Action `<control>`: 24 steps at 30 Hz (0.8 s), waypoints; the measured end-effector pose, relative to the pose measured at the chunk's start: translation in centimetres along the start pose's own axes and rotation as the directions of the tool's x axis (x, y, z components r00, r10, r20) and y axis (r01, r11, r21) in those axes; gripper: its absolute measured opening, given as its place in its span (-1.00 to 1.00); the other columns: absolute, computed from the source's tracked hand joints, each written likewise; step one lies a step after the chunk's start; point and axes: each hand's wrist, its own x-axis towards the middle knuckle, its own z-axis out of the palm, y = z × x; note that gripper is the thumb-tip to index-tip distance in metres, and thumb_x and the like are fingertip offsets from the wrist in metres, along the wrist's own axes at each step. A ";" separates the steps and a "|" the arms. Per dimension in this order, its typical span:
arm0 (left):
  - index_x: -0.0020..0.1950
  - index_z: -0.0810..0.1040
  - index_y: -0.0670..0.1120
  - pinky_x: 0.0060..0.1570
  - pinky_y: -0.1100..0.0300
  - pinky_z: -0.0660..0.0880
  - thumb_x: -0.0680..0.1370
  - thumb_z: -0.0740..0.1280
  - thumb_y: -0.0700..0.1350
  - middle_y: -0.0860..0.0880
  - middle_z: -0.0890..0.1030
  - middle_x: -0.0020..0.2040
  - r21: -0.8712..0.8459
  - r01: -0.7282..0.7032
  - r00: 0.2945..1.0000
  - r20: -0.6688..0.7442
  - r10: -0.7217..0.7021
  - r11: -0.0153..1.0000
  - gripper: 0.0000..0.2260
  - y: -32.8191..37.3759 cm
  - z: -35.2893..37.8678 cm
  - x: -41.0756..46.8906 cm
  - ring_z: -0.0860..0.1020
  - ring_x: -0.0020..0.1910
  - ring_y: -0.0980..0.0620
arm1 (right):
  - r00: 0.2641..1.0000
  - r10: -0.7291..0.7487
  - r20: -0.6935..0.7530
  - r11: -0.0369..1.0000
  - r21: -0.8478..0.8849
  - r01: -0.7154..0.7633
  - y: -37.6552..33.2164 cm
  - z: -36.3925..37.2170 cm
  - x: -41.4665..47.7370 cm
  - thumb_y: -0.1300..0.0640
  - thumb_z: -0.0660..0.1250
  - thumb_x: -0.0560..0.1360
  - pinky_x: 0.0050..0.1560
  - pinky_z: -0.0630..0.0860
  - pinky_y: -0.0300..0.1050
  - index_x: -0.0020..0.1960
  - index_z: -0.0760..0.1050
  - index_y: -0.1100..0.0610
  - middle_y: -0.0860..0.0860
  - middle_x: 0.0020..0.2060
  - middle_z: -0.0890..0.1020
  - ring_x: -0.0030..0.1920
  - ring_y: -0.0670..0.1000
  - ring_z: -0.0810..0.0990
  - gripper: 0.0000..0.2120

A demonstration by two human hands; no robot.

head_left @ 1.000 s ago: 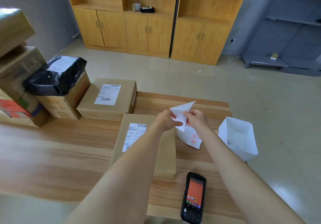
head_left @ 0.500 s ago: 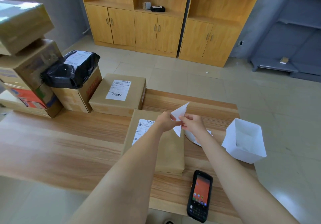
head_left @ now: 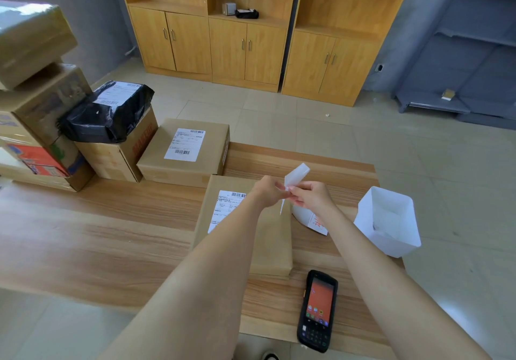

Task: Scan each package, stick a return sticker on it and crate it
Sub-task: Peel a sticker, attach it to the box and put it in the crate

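We log the black handheld scanner with orange screen (head_left: 318, 310) at the near edge of the light wooden table (head_left: 111, 234). Beyond it lies the flat brown cardboard package (head_left: 273, 242), label up. Above its far end, left hand (head_left: 269, 190) and right hand (head_left: 310, 196) meet, both pinching a white sticker strip (head_left: 296, 175). A white open paper box (head_left: 388, 220) stands to the right.

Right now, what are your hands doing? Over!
Both hands busy: left hand and right hand pinch the white sticker paper above the brown package. It lies flat on table, label up. The scanner lies beside it, out of the way.
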 end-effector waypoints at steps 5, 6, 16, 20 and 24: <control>0.16 0.60 -0.21 -0.05 0.15 0.40 0.51 0.40 -0.03 -0.18 0.60 0.12 0.000 -0.030 1.000 -0.002 0.030 1.000 -0.68 0.3 -0.1 -0.1 0.54 0.14 -0.14 | 1.000 -0.007 0.020 1.000 0.002 0.007 -0.3 -0.3 0.0 0.36 0.29 0.53 -0.31 0.52 -0.42 0.03 0.57 0.37 0.07 -0.23 0.62 -0.36 -0.16 0.64 -0.87; 0.16 0.60 -0.21 -0.07 0.16 0.39 0.51 0.40 -0.04 -0.19 0.60 0.12 -0.005 -0.034 0.999 -0.002 0.034 0.999 -0.68 0.3 -0.2 -0.2 0.54 0.15 -0.16 | 1.000 -0.007 0.022 1.000 0.005 0.007 -0.4 -0.4 0.0 0.36 0.29 0.53 -0.33 0.50 -0.44 0.03 0.57 0.36 0.06 -0.24 0.62 -0.38 -0.19 0.63 -0.88; 0.13 0.61 -0.22 -0.20 0.21 0.33 0.53 0.37 -0.02 -0.13 0.57 -0.14 0.000 -0.028 0.999 -0.020 0.028 1.000 -0.69 0.5 -0.7 -0.7 0.48 -0.10 -0.16 | 0.998 -0.011 0.069 1.000 -0.024 0.013 -0.6 -0.3 0.1 0.33 0.28 0.55 -0.28 0.53 -0.43 0.03 0.59 0.29 0.08 -0.19 0.64 -0.26 -0.10 0.62 -0.87; 0.14 0.61 -0.20 -0.10 0.08 0.43 0.52 0.38 0.03 -0.21 0.60 0.11 0.009 -0.022 0.999 -0.031 0.023 1.000 -0.66 0.5 -0.7 -0.4 0.53 0.15 -0.20 | 0.997 -0.014 0.077 0.999 -0.035 0.017 -0.8 -0.3 0.2 0.31 0.28 0.56 -0.23 0.54 -0.42 0.06 0.59 0.28 0.08 -0.15 0.64 -0.26 -0.11 0.61 -0.85; 0.17 0.61 -0.17 -0.06 0.05 0.45 0.53 0.36 0.05 -0.22 0.59 0.12 0.019 -0.019 0.999 -0.034 0.019 1.000 -0.65 0.7 -0.7 -0.4 0.55 0.07 -0.16 | 0.997 -0.004 0.081 1.000 -0.024 0.006 -0.9 -0.4 0.3 0.31 0.27 0.56 -0.21 0.54 -0.42 0.05 0.59 0.27 0.06 -0.16 0.64 -0.21 -0.08 0.61 -0.86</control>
